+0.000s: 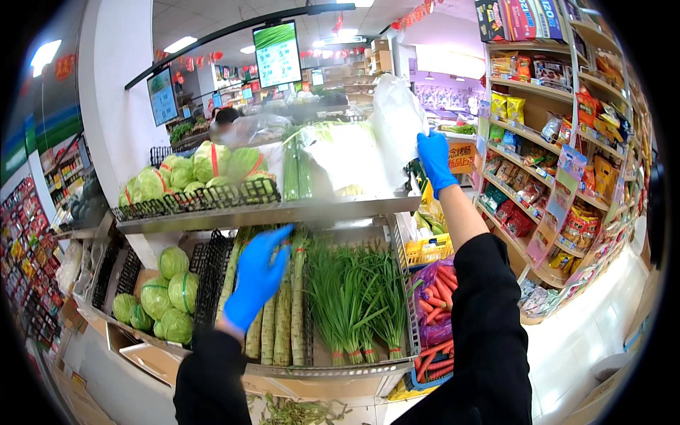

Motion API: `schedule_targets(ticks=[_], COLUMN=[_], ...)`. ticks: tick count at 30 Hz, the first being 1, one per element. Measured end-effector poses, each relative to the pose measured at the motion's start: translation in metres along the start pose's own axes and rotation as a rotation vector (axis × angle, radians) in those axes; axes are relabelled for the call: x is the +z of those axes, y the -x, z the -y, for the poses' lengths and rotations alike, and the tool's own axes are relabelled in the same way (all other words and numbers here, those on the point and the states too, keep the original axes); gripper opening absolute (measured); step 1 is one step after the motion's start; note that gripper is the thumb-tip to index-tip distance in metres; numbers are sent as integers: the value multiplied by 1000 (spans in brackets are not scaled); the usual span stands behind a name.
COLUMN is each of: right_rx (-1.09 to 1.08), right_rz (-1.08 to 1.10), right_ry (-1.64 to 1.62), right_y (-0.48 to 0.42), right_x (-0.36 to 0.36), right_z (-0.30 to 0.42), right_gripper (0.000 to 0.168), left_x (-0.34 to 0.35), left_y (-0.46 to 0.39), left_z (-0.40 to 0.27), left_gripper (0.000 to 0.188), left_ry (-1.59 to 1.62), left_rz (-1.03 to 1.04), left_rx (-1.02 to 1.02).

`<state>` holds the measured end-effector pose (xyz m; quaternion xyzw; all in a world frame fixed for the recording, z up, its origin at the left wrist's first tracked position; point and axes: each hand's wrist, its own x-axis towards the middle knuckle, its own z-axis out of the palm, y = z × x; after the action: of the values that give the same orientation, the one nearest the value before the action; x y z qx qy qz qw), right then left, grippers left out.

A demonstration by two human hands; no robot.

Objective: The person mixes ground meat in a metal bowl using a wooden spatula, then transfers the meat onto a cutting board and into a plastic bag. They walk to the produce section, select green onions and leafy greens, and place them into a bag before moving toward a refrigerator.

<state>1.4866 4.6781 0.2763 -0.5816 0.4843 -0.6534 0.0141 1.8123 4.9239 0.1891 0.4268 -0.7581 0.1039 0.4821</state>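
My right hand [436,159], in a blue glove, is closed on the edge of a whitish plastic sheet or bag [397,119] at the right end of the upper shelf. White covering [345,154] lies over pale leafy vegetables there. My left hand [260,273], also gloved in blue, is held with its fingers apart and nothing in it, over long ridged green stems [283,319] in the lower display. Bundles of green chives or similar leaves [345,297], tied with red bands, lie to its right. Cabbages with red bands [207,162] fill a black crate on the upper shelf.
The upper shelf's metal edge [340,209] crosses above the lower crates. Banded round cabbages [156,297] lie at lower left. Carrots [436,297] in purple netting stand at right, below a yellow basket [427,248]. Snack shelves [526,133] line the aisle. Leaf scraps [297,410] litter the floor.
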Motion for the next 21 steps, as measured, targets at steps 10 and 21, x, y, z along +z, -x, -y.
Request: schedule_targets(ticks=[10,21], right_rx=[-65,-15], right_rz=[-38,124], right_ry=[-159,-41], right_y=[13,14], right_x=[-11,-29], right_z=[0,-66], right_gripper=[54,36], left_x=[152,87], left_y=[-148,-137], left_z=[87,76], left_gripper=[33,46], left_ry=[-529,-874], left_rz=[300,216], left_rx=[-165,-144])
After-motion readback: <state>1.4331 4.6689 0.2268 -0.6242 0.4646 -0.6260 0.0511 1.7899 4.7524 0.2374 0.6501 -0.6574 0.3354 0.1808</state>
